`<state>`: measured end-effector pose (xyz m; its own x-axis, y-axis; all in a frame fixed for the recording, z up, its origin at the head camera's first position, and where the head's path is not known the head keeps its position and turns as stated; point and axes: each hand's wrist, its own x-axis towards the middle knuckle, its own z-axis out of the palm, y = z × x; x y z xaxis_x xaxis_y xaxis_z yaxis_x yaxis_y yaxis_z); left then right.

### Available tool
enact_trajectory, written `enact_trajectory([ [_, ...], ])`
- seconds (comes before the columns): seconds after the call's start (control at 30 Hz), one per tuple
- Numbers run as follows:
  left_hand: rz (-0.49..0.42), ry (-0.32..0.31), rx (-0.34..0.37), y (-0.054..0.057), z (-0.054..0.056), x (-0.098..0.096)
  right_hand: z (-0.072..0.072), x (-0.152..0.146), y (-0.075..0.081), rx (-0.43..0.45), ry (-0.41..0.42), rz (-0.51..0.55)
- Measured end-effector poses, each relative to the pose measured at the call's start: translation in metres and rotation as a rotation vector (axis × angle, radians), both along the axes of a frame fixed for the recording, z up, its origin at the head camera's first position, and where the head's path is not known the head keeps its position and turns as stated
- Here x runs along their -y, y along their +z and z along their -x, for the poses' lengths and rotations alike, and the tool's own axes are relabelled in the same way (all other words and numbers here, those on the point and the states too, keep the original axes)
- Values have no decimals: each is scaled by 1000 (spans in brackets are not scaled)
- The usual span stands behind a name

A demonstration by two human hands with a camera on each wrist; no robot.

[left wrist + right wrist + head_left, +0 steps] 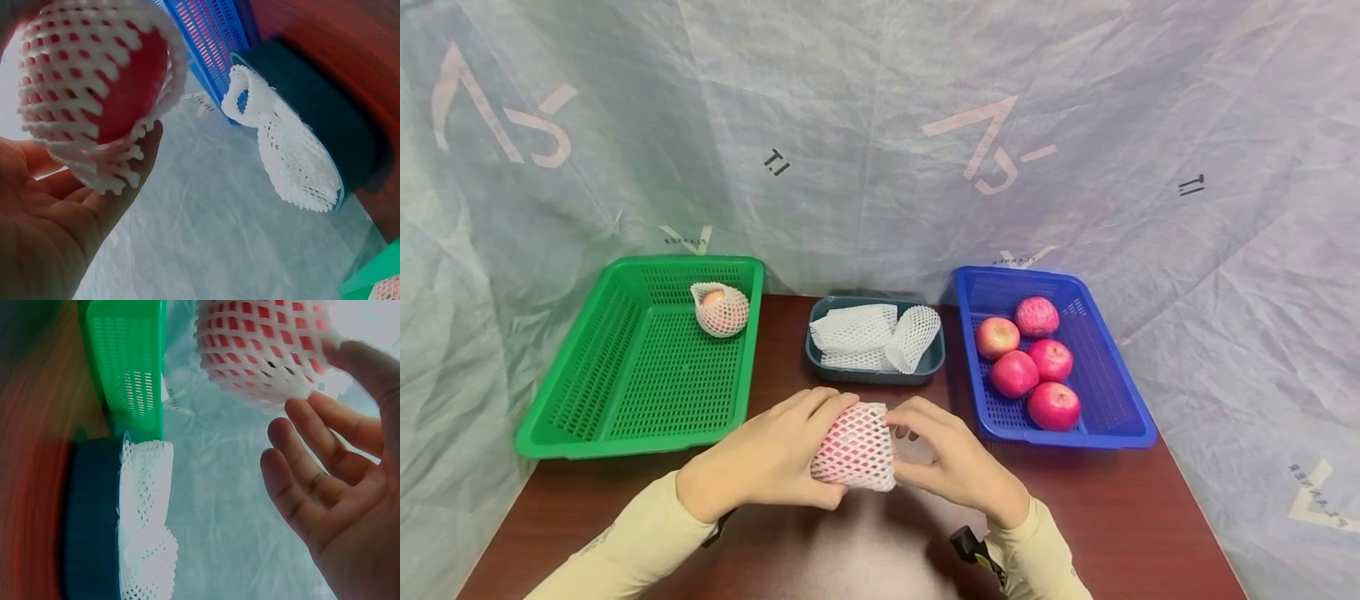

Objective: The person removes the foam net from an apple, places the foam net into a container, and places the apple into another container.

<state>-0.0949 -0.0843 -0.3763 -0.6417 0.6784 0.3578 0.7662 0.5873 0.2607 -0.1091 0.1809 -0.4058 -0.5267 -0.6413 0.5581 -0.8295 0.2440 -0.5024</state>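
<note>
My left hand (775,458) grips a red apple (134,87) from the left, in front of the small tray. Around the apple is a white foam net sleeve (856,448). In the left wrist view, part of the apple's red skin shows bare at the sleeve's open end. The right hand (951,458) holds the sleeve's right edge between thumb and fingertips. In the right wrist view, its other fingers (278,469) are spread apart from the net.
A dark tray (872,377) holds several white foam nets (857,329). At left, a green basket (625,446) contains one net-wrapped apple (724,313). The blue basket (1108,367) at right holds several bare apples (1015,373). A grey cloth (850,125) hangs behind the brown table.
</note>
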Motion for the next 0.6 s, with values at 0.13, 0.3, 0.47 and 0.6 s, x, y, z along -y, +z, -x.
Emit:
enact_trajectory([
  [0.13,-33,-38,-23,0,3,-4,-1,-1,-3,9,-21,-21],
  [0.3,-37,-77,-30,2,6,-7,-2,-1,-4,-83,-71,-50],
  [0.47,-61,-115,28,4,8,-9,-2,1,-1,-138,-83,-137],
  [0.6,-88,-126,70,4,7,-7,-1,3,-1,-146,-103,-151],
])
